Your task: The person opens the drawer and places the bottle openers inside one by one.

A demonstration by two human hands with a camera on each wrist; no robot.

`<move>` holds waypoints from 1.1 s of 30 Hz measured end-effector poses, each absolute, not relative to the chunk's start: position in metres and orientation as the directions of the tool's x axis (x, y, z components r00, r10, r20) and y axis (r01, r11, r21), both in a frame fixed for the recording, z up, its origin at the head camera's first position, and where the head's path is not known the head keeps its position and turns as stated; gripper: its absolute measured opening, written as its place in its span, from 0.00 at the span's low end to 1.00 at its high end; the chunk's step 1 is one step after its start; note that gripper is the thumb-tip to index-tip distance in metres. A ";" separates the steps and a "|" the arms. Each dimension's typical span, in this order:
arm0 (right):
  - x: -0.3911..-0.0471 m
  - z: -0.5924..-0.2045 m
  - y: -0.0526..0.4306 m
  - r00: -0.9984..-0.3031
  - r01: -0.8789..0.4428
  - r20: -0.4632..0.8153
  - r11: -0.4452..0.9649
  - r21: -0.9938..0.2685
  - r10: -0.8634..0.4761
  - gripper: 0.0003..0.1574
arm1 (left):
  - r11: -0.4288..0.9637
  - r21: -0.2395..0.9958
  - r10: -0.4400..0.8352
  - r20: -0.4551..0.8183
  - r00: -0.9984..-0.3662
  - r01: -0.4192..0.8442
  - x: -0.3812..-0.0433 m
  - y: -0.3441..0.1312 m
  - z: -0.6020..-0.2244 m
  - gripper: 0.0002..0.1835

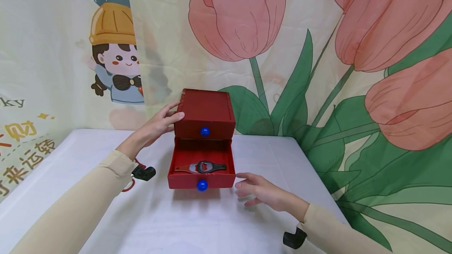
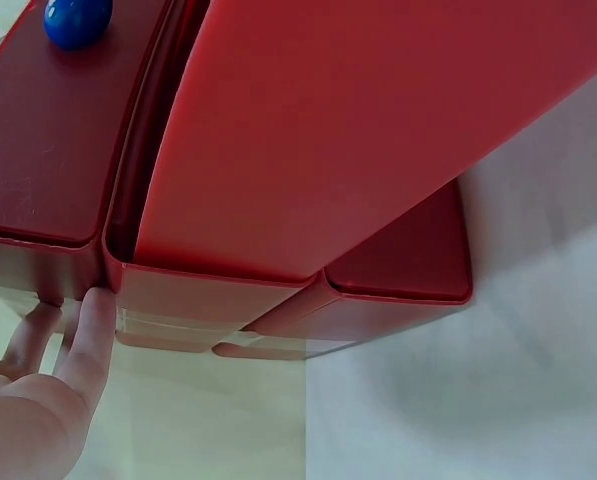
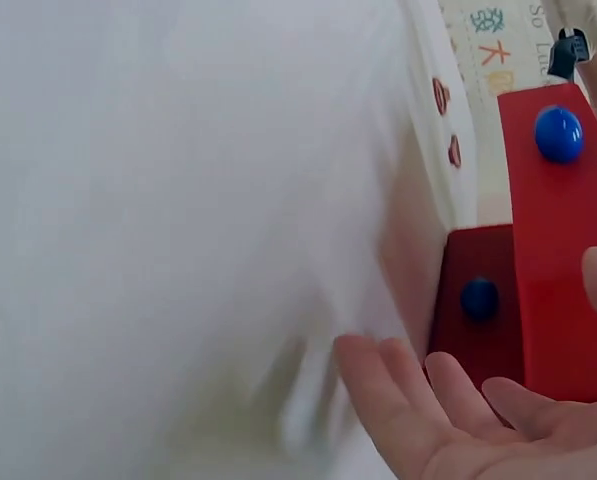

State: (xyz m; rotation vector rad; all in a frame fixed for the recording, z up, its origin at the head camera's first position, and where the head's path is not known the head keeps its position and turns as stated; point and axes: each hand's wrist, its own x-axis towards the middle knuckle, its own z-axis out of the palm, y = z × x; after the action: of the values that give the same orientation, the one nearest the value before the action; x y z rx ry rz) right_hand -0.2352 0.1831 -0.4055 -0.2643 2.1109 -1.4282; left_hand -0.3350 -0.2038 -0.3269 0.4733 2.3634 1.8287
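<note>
A red drawer cabinet (image 1: 206,107) stands on the table. One drawer (image 1: 202,181) is pulled out below a closed top one. Inside it lie a black-handled bottle opener (image 1: 212,166) and, partly under it, a red-handled one (image 1: 185,169). My left hand (image 1: 160,122) rests against the cabinet's upper left side. In the left wrist view its fingers (image 2: 93,340) touch the side wall, fairly straight. My right hand (image 1: 261,191) is by the drawer's front right corner, fingers loosely spread and holding nothing; whether a fingertip touches the drawer, I cannot tell.
Another closed drawer with a blue knob (image 3: 479,299) sits beneath the pulled-out one. Red items (image 1: 128,186) lie left of the cabinet, partly hidden by my left wrist. A white cloth (image 1: 275,160) covers the table; a printed curtain (image 1: 169,30) hangs behind.
</note>
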 end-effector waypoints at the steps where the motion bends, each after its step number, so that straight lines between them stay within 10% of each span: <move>1: -0.234 -0.406 0.181 -0.804 0.179 -0.361 0.386 -0.905 -0.473 0.47 | 0.224 0.959 0.313 0.099 -0.945 0.174 -0.335 -0.204 -0.327 0.47; 24: -0.215 -0.428 0.123 -0.552 0.628 -0.481 0.040 -0.778 -0.681 0.55 | 0.227 0.958 0.307 0.100 -0.946 0.175 -0.334 -0.203 -0.327 0.48; 33: -0.209 -0.425 0.103 -0.595 0.656 -0.418 -0.114 -0.746 -0.686 0.53 | 0.232 0.958 0.300 0.097 -0.949 0.171 -0.333 -0.203 -0.326 0.47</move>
State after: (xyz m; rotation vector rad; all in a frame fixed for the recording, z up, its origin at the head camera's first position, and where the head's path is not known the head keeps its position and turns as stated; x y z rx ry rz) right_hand -0.2095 0.1032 -0.4249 -0.0376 1.2131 -1.8456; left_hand -0.3331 -0.2031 -0.3259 0.4573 2.3796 1.8270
